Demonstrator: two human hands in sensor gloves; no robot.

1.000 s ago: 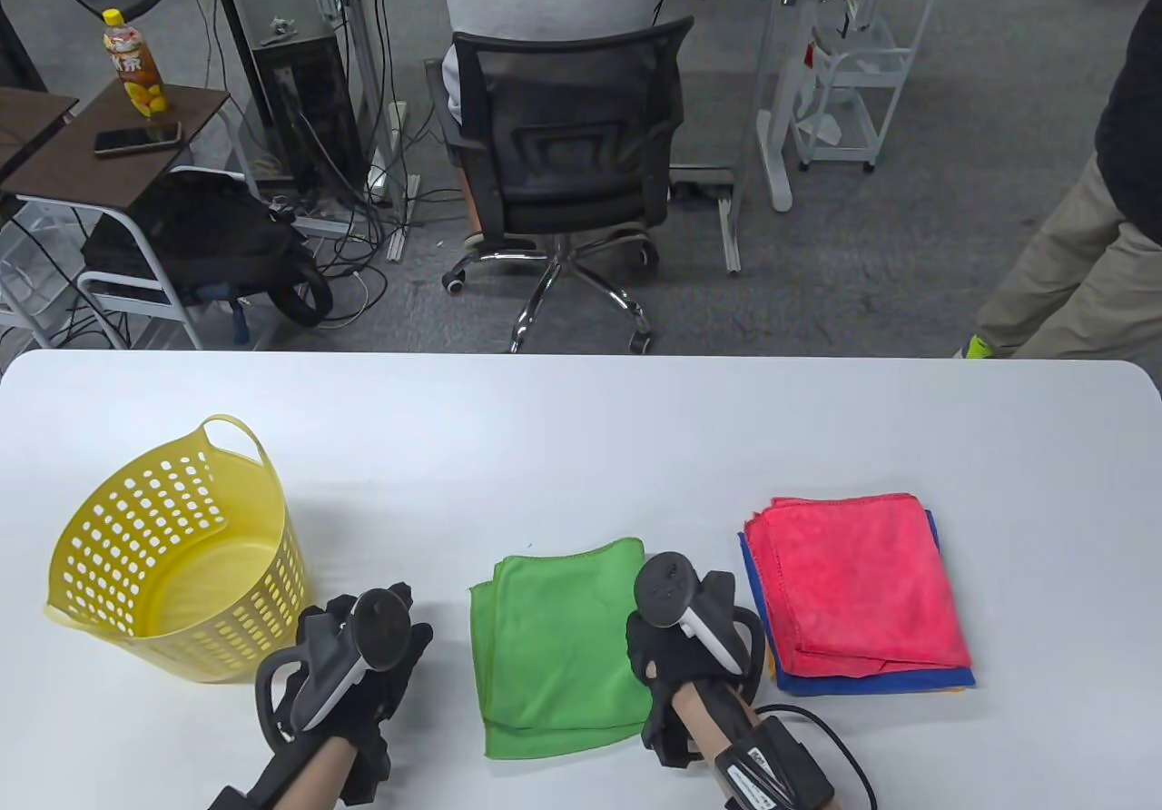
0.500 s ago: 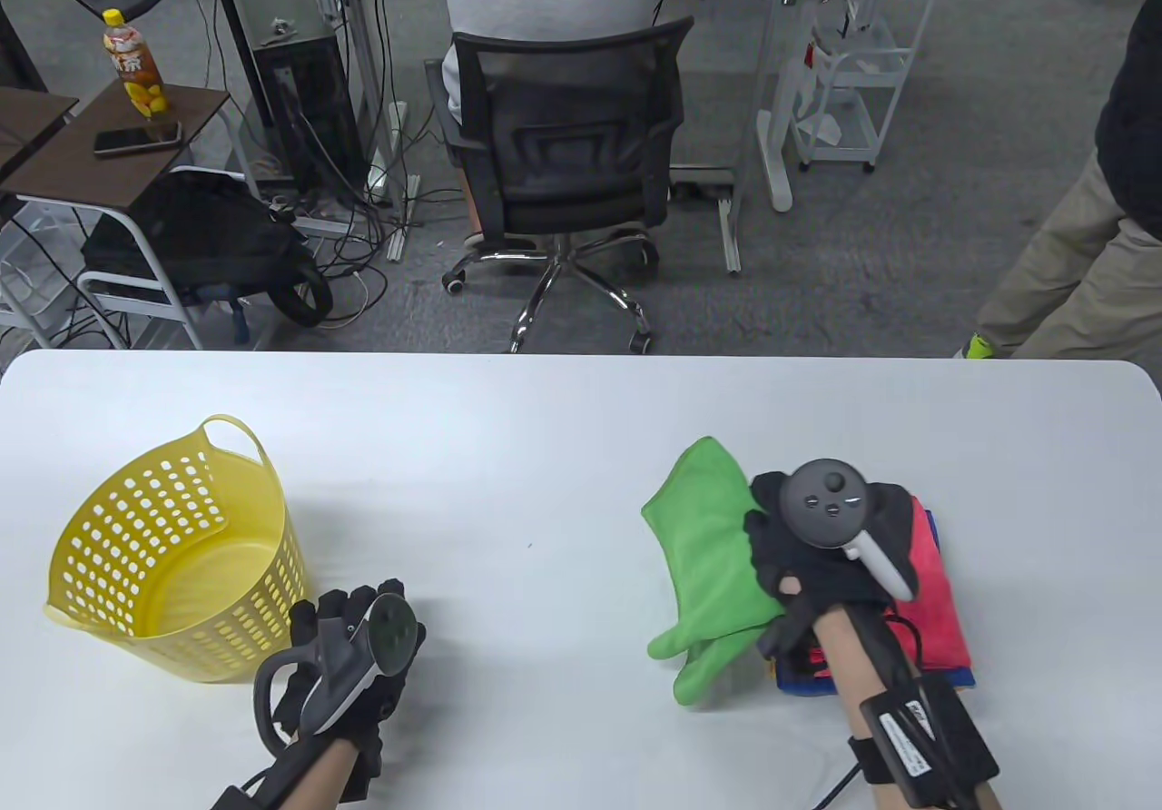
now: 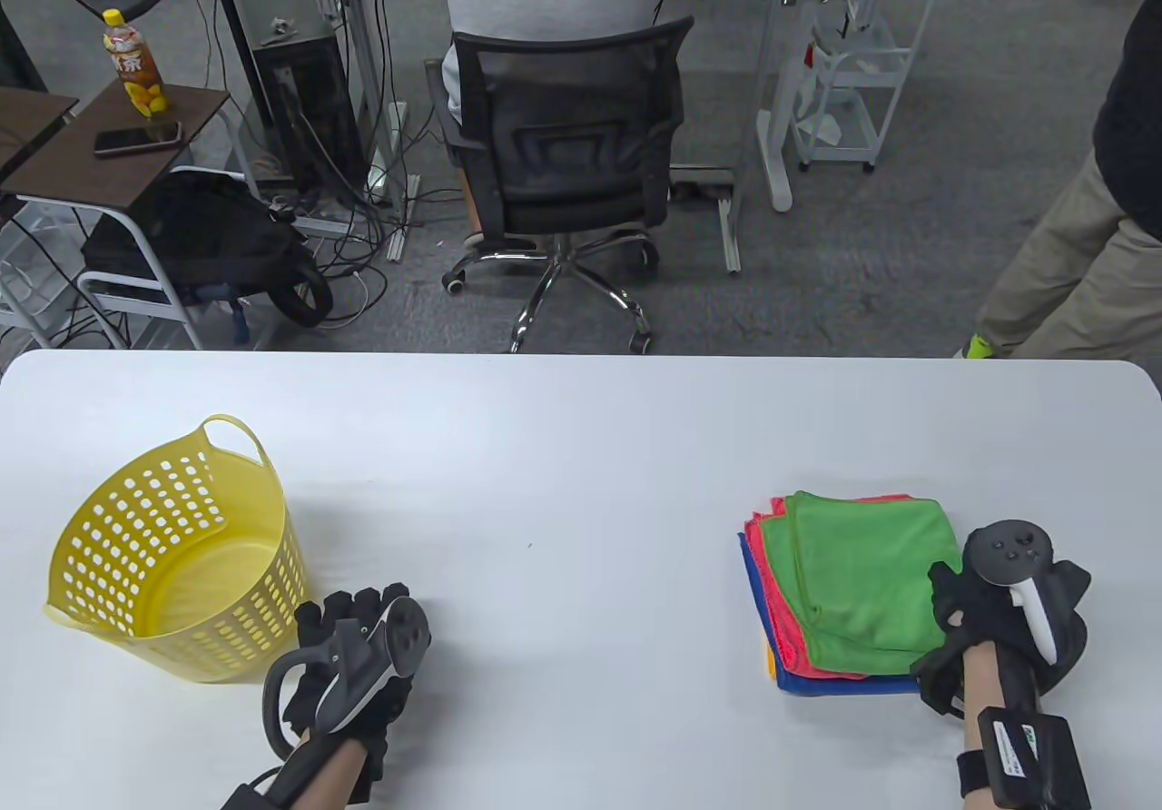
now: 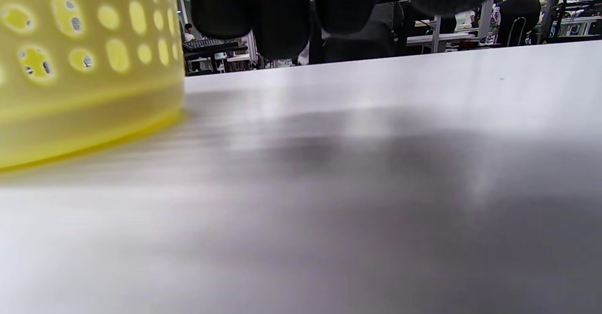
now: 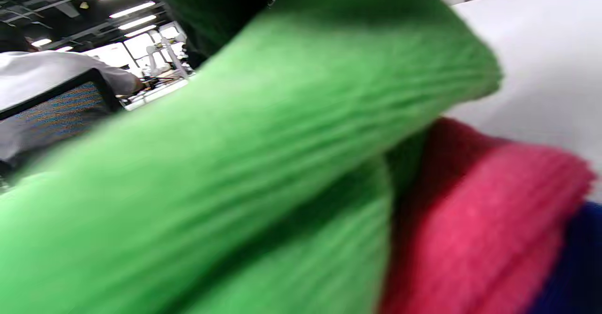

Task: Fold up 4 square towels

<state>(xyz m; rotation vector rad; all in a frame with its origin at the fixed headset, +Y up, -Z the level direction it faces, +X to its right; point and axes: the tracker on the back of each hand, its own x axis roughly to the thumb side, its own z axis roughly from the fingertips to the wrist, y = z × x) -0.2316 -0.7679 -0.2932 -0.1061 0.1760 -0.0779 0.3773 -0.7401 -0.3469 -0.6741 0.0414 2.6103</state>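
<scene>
A folded green towel (image 3: pixel 862 574) lies on top of a stack at the table's right, over a folded red towel (image 3: pixel 772 597), a blue one (image 3: pixel 844 685) and a sliver of a yellow one (image 3: pixel 771 665). My right hand (image 3: pixel 946 594) is at the stack's near right edge and holds the green towel's edge. The right wrist view shows the green towel (image 5: pixel 263 163) bulging up close, with red (image 5: pixel 470 220) and blue (image 5: pixel 578 267) under it. My left hand (image 3: pixel 349 615) rests on the table beside the basket, empty, fingers (image 4: pixel 282 8) spread.
A yellow perforated basket (image 3: pixel 227 637) stands at the left of the white table (image 3: pixel 563 447) and fills the left wrist view's left side (image 4: pixel 84 93). Beyond the far edge sit an office chair (image 3: pixel 563 138) and a seated person.
My right hand carried the folded green towel from the table's middle to the right and set it on the stack. My left hand shifted slightly beside the basket.
</scene>
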